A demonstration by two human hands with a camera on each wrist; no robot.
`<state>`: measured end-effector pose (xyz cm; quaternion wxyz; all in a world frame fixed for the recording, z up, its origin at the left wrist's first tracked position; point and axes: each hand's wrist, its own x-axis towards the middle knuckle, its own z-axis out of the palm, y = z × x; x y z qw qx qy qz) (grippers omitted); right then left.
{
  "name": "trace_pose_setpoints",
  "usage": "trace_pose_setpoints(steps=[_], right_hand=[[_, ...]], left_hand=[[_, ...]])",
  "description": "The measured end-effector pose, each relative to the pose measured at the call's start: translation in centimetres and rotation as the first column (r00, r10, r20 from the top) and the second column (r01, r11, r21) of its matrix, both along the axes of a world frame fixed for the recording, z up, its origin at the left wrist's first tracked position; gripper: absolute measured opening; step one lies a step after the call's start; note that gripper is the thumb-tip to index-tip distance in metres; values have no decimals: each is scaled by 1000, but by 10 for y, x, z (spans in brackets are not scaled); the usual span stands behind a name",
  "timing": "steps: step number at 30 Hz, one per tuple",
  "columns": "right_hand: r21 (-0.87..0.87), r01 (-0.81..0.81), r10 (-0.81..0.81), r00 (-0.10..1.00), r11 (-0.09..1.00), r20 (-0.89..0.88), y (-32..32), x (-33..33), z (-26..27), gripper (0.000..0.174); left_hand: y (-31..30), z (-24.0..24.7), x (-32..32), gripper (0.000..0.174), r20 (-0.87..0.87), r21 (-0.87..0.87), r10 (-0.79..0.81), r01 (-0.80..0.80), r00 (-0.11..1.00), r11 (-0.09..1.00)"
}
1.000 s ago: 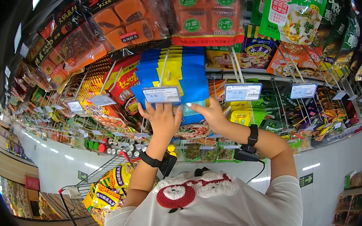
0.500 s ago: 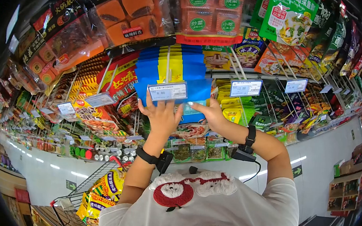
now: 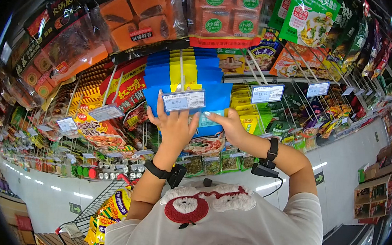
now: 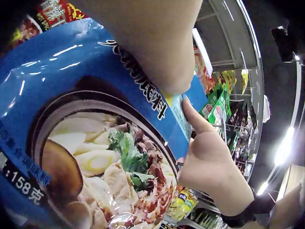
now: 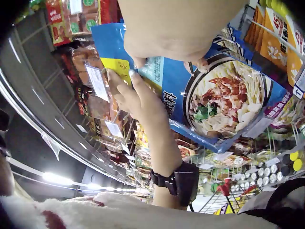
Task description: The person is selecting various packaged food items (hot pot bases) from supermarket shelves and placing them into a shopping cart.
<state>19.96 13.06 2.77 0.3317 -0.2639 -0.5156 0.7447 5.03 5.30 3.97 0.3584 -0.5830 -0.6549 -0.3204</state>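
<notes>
In the head view, a blue packet (image 3: pixel 209 134) was held upright at the hanging display, its bowl picture faced outward at its lower end; it was gripped at three o'clock by the right hand (image 3: pixel 236 128), the thumb laid on the front and the fingers bent round the edge. The left hand (image 3: pixel 175 125) was spread at eight o'clock, unclenched, with its thumb against the packet's front and its index finger raised beside the price tag (image 3: pixel 184 99); whether any of its fingers were pressed on the tag could not be told.

At twelve o'clock from the packet, a row of blue-and-yellow packets (image 3: pixel 200 69) was hung close behind the tag; a red pouch (image 3: pixel 133 86) was seen at ten o'clock, a second price tag (image 3: pixel 267 93) at two, and a green pouch (image 3: pixel 310 18) between one and two. A shopping trolley (image 3: pixel 86 216) was placed at seven o'clock, with yellow bags (image 3: pixel 113 208) inside; a dark strap was worn on each wrist, and a white top (image 3: pixel 238 224) at six o'clock.
</notes>
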Motion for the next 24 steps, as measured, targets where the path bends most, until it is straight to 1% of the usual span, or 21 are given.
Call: trace_pose_setpoints(steps=[2, 8, 11, 14, 17, 20, 23, 24], right_hand=[[-31, -15, 13, 999, 999, -41, -3, 0, 5, 13], [-33, -23, 23, 1000, 999, 8, 3, 2, -5, 15], [-76, -15, 11, 998, 997, -61, 0, 1, -3, 15], [-47, -23, 20, 998, 999, -58, 0, 1, -4, 15], [-8, 29, -29, 998, 1000, -50, -4, -1, 1, 15], [72, 43, -46, 998, 996, 47, 1, 2, -11, 15], [76, 52, -51, 999, 996, -9, -8, 0, 1, 14], [66, 46, -46, 999, 997, -4, -7, 0, 0, 14]], left_hand=[[0, -1, 1, 29, 1, 0, 2, -2, 1000, 1000], [-1, -6, 1, 30, 4, 5, -8, 8, 1000, 1000], [-1, -6, 2, 31, 9, 7, -2, 2, 1000, 1000], [-1, -10, 3, 32, 13, 11, 7, -7, 1000, 1000], [-3, -9, 5, 33, 19, 14, 17, -17, 1000, 1000], [-6, -5, 6, 34, 34, 0, 20, -20, 999, 1000], [-8, -3, 6, 36, 54, -9, 20, -19, 998, 1000], [-8, -3, 6, 36, 53, -5, 18, -18, 998, 1000]])
